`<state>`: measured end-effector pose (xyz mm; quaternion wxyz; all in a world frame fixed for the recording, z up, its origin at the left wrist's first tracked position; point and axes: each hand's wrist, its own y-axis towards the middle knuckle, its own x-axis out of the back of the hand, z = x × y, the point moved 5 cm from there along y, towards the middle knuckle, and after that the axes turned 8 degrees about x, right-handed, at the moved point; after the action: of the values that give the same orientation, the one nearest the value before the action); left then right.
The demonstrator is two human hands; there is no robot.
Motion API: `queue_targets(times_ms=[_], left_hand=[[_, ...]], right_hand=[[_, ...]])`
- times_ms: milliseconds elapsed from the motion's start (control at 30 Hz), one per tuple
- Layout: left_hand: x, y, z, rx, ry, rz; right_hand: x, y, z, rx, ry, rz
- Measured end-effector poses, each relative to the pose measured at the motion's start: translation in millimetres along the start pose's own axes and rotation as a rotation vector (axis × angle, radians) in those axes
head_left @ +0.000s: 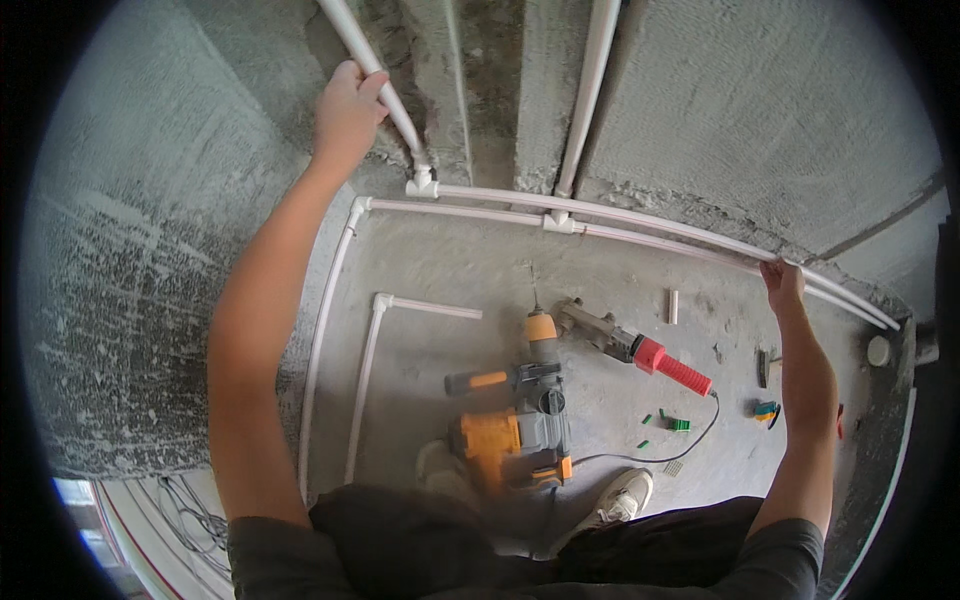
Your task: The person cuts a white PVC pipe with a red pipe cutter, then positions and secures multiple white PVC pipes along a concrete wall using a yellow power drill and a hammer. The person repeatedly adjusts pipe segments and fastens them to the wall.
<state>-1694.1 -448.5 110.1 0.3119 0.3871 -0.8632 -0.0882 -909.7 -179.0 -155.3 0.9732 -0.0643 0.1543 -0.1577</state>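
Observation:
My left hand [346, 112] is wrapped round a white plastic pipe [404, 122] that rises along the wall at the upper left. The lower end of this pipe meets a white tee fitting [422, 187]. From that tee a long white pipe [620, 212] runs to the right along the foot of the wall. Far to the right, my right hand [784, 284] grips this long pipe, its fingertips partly hidden. A second white pipe [650, 242] lies alongside, with its own tee fitting [558, 222] under another upright pipe [592, 85].
On the floor below lie an orange and grey rotary hammer [490, 440], a red-handled pipe welder [675, 367] with a cord, a short pipe offcut [673, 306] and green pieces [678, 425]. An elbowed pipe [366, 375] lies left. My shoe [625, 497] stands near the cord.

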Motion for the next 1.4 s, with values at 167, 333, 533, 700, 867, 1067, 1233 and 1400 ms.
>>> queue_targets(times_ms=[167,333,533,700,867,1067,1233,1400], left_hand=[[-7,-6,-1,-0.015,-0.003,-0.065],[-9,-9,-1,0.011,0.038,-0.081],[-4,-10,4,-0.037,-0.020,-0.052],[-2,-11,15,-0.042,-0.046,-0.077],[-24,-28,51,0.066,-0.458,-0.205],[-55,-80,153,0.573,-0.252,-0.256],[-155,-104,187,1.174,-1.031,0.198],[-138,-104,199,1.172,-1.001,0.061]], right_hand=[[29,27,-15,-0.026,0.013,-0.014],[22,22,-24,0.008,0.006,-0.022],[26,15,-21,0.007,0.016,-0.059],[15,16,-29,-0.032,-0.034,-0.116],[29,30,-25,0.043,-0.274,-0.026],[-10,33,-73,-0.084,-0.028,-0.040],[102,119,72,0.547,-0.962,0.291],[30,45,-49,-0.133,-0.027,-0.116]])
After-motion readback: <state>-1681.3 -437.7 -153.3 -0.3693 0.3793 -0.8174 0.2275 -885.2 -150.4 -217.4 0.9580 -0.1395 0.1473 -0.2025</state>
